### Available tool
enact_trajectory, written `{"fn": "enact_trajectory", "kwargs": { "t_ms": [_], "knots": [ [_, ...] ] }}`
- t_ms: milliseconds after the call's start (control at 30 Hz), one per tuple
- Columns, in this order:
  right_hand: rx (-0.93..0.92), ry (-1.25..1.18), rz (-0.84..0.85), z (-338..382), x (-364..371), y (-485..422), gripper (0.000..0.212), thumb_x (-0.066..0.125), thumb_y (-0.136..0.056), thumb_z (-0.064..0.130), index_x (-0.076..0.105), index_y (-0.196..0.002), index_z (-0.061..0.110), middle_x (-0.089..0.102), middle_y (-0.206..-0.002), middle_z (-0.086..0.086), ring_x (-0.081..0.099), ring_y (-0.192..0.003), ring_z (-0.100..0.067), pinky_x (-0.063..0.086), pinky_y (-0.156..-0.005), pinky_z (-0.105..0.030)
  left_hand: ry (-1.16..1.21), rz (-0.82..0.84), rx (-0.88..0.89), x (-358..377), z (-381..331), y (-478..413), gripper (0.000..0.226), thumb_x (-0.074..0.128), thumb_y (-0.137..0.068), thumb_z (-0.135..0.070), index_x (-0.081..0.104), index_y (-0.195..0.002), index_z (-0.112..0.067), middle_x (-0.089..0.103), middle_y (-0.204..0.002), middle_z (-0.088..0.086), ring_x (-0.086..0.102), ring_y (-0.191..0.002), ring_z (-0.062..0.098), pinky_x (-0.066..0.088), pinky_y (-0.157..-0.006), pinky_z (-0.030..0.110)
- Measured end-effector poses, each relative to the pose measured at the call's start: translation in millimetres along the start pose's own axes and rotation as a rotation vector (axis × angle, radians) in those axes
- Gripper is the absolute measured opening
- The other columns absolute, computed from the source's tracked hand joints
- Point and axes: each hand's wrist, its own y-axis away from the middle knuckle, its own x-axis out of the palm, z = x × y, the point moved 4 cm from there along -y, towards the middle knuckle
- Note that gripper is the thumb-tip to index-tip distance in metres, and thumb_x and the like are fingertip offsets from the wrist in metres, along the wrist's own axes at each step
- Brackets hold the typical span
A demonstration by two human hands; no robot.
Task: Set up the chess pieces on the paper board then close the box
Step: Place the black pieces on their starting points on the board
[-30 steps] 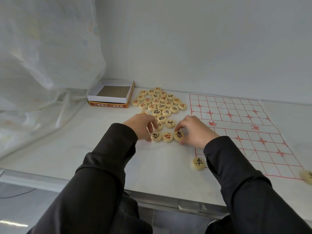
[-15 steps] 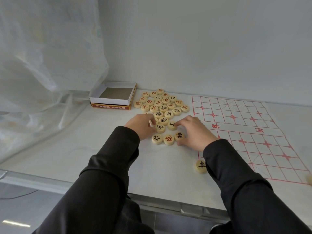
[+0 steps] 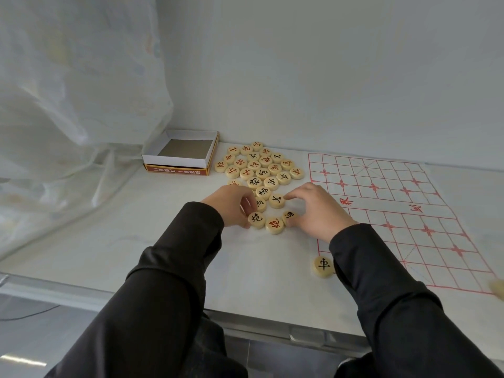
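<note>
a: what's hidden around the hands?
b: the left hand (image 3: 231, 203) sits curled over the near end of the loose pieces (image 3: 261, 167), knuckles up. it covers part of one piece, and its thumb meets a black-marked one. whether it actually grips anything, i cannot tell.
a: and the other?
b: the right hand (image 3: 313, 211) is bent too, with its forefinger tip on one black-marked piece and its thumb over another that is half covered. it is touching them for sure; holding, i cannot tell.
a: where are the task things?
b: the pieces lie face up in a tight cluster on the table (image 3: 136, 241), between the box (image 3: 182, 154) and the paper board (image 3: 395, 203). the box stands open at the back left by the wall, a white tray resting on a red-printed part. a lone piece (image 3: 323, 266) sits at the board's near left corner. a blurred piece (image 3: 497, 287) is cut off by the right frame edge.
a: room to move?
b: there is bare tabletop in front of the left sleeve, out to the table's near edge. the right sleeve (image 3: 381, 268) lies across the board's near left part. a sheer plastic sheet (image 3: 68, 105) hangs at the left, its folds reaching down by the box.
</note>
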Motion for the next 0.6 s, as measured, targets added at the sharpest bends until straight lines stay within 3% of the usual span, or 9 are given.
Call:
{"fn": "enact_trajectory", "kwargs": {
  "t_ms": [200, 367, 600],
  "knots": [
    [-0.121, 0.001, 0.031, 30, 14, 1, 0.048, 0.070, -0.081, 0.027, 0.056, -0.126, 0.017, 0.053, -0.126, 0.000, 0.043, -0.119, -0.017, 0.035, -0.095, -0.026, 0.003, -0.066, -0.096, -11, 17, 0, 0.021, 0.064, -0.079, 0.004, 0.060, -0.089, -0.014, 0.062, -0.091, 0.003, 0.059, -0.084, 0.018, 0.052, -0.080, 0.025],
    [-0.116, 0.030, 0.042, 42, 26, -2, 0.047, 0.071, -0.080, 0.028, 0.057, -0.123, 0.017, 0.056, -0.118, -0.004, 0.049, -0.112, -0.019, 0.039, -0.096, -0.028, -0.129, -0.074, -0.111, -9, 15, 2, 0.013, 0.058, -0.085, -0.007, 0.067, -0.095, -0.010, 0.057, -0.094, 0.001, 0.050, -0.088, 0.016, 0.044, -0.084, 0.023],
    [-0.138, 0.018, -0.036, 45, 29, -4, 0.038, 0.065, -0.082, 0.021, 0.060, -0.120, 0.019, 0.058, -0.116, -0.004, 0.055, -0.107, -0.022, 0.043, -0.095, -0.032, -0.169, -0.077, -0.139, -6, 11, 3, 0.017, 0.056, -0.088, -0.012, 0.065, -0.102, -0.011, 0.060, -0.106, 0.006, 0.053, -0.101, 0.021, 0.041, -0.086, 0.024]
  ]
}}
